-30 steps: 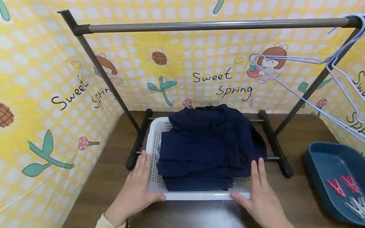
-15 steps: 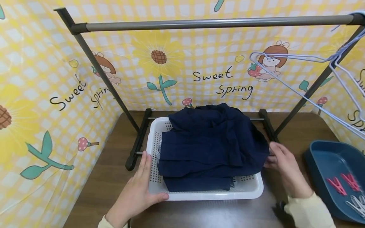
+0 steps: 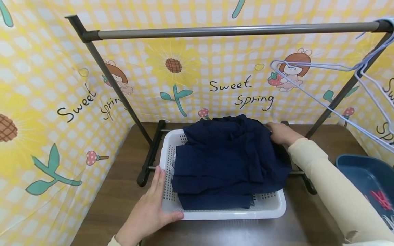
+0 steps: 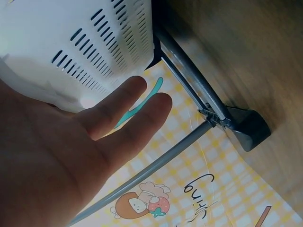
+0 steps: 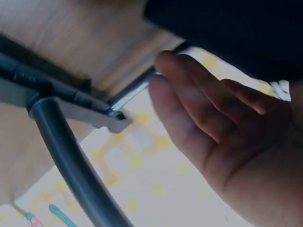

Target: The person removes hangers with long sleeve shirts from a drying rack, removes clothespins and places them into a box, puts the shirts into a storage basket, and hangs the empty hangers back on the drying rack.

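Note:
A white perforated plastic basket (image 3: 234, 215) holds a heap of navy blue cloth (image 3: 212, 164), folded at the front and draped over the right wall. Along the basket's left side rests my left hand (image 3: 148, 210), fingers straight against the wall and thumb on the front rim. In the left wrist view, two of its fingers (image 4: 135, 132) extend beside the slotted basket wall (image 4: 111, 35). My right hand (image 3: 281, 133) reaches to the back right of the cloth, its fingertips at the cloth's edge. The right wrist view shows its palm and loosely bent fingers (image 5: 182, 106) beneath dark cloth (image 5: 236, 33).
A grey metal clothes rack (image 3: 215, 31) stands over the basket on the brown table (image 3: 117, 194). Light purple wire hangers (image 3: 326, 65) hang at its right end. A blue tub (image 3: 346, 167) with pink clothespins (image 3: 381, 200) and pale ones sits at right.
My right hand has left the basket's front right corner, moved along the right side, and now reaches the back right of the cloth. The left hand stays at the basket's left side.

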`<state>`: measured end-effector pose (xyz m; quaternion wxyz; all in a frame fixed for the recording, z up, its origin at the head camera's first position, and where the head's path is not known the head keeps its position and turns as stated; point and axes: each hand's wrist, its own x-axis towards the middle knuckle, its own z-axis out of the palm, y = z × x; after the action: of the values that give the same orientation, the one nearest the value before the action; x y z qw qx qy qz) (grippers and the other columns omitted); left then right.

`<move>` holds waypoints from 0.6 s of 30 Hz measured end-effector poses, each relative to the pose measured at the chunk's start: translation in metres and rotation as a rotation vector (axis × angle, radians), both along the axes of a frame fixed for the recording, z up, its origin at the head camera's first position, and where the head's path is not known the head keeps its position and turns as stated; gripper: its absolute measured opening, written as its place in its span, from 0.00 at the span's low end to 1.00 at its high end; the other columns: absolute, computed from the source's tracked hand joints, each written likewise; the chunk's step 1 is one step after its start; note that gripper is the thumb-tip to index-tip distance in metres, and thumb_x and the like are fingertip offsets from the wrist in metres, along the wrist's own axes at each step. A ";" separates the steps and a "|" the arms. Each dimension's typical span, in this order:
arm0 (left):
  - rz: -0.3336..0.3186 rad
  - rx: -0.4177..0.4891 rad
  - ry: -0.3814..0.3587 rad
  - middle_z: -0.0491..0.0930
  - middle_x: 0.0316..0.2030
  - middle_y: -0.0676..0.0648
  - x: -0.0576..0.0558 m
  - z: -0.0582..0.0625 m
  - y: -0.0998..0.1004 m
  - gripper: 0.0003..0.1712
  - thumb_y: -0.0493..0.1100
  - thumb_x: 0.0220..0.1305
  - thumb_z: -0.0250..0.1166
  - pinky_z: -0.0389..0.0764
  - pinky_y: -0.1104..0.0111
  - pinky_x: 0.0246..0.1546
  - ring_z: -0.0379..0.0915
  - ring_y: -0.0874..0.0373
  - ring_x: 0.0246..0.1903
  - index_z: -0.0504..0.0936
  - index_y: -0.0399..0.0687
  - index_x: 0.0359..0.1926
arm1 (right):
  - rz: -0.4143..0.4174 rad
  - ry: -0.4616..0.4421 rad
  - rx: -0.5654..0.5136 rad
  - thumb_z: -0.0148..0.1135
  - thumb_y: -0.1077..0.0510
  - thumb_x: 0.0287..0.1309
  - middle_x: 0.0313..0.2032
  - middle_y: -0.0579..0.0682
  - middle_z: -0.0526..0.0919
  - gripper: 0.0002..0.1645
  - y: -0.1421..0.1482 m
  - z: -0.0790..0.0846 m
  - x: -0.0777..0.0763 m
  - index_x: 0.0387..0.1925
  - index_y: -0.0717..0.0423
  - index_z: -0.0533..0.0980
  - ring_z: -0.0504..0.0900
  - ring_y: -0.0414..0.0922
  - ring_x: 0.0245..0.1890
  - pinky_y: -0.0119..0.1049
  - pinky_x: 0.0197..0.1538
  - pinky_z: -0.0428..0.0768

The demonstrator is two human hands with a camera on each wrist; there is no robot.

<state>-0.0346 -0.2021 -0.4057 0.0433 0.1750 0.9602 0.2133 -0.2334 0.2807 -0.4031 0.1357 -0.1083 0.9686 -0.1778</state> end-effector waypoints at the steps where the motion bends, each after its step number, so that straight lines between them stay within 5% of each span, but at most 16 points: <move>1: 0.000 0.004 0.002 0.29 0.79 0.42 0.000 0.000 0.000 0.77 0.82 0.48 0.62 0.73 0.39 0.53 0.58 0.35 0.69 0.35 0.43 0.81 | 0.005 0.026 0.014 0.49 0.66 0.65 0.49 0.73 0.80 0.23 0.001 -0.003 -0.006 0.59 0.76 0.72 0.80 0.66 0.47 0.58 0.50 0.77; 3: 0.000 0.005 0.001 0.29 0.79 0.42 0.001 0.000 0.000 0.77 0.83 0.48 0.62 0.72 0.38 0.54 0.54 0.36 0.71 0.35 0.43 0.81 | -0.017 0.063 0.001 0.50 0.64 0.68 0.40 0.68 0.83 0.16 0.003 -0.006 -0.013 0.45 0.74 0.78 0.82 0.62 0.39 0.55 0.44 0.77; 6: -0.001 0.005 -0.023 0.29 0.79 0.43 0.003 -0.001 0.004 0.77 0.84 0.47 0.61 0.71 0.36 0.54 0.50 0.37 0.73 0.35 0.44 0.81 | -0.130 0.071 -0.108 0.47 0.59 0.72 0.26 0.62 0.78 0.19 0.013 -0.001 -0.009 0.31 0.70 0.77 0.77 0.58 0.27 0.51 0.36 0.75; 12: 0.000 -0.008 -0.009 0.29 0.79 0.42 0.004 -0.001 0.006 0.77 0.83 0.48 0.61 0.73 0.37 0.52 0.53 0.36 0.71 0.35 0.42 0.80 | -0.475 0.199 -0.419 0.46 0.40 0.75 0.21 0.52 0.71 0.33 0.026 0.050 0.033 0.21 0.59 0.73 0.72 0.54 0.28 0.44 0.31 0.71; 15: -0.004 -0.005 0.015 0.29 0.79 0.42 0.004 0.000 0.005 0.77 0.82 0.49 0.62 0.74 0.37 0.51 0.56 0.34 0.70 0.35 0.41 0.80 | -0.580 0.302 -0.696 0.54 0.41 0.72 0.17 0.39 0.70 0.36 0.026 0.078 0.057 0.09 0.53 0.68 0.69 0.43 0.32 0.34 0.35 0.69; 18: -0.006 -0.001 0.021 0.28 0.79 0.43 0.003 0.000 0.004 0.76 0.81 0.50 0.63 0.75 0.38 0.50 0.59 0.33 0.68 0.34 0.42 0.80 | -0.524 0.290 -1.218 0.60 0.52 0.71 0.20 0.37 0.80 0.30 0.022 0.101 0.076 0.11 0.57 0.79 0.76 0.34 0.33 0.23 0.40 0.74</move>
<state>-0.0316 -0.1978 -0.4058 0.0338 0.1801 0.9602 0.2109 -0.1569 0.3027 -0.3019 -0.1284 0.0501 0.6982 -0.7025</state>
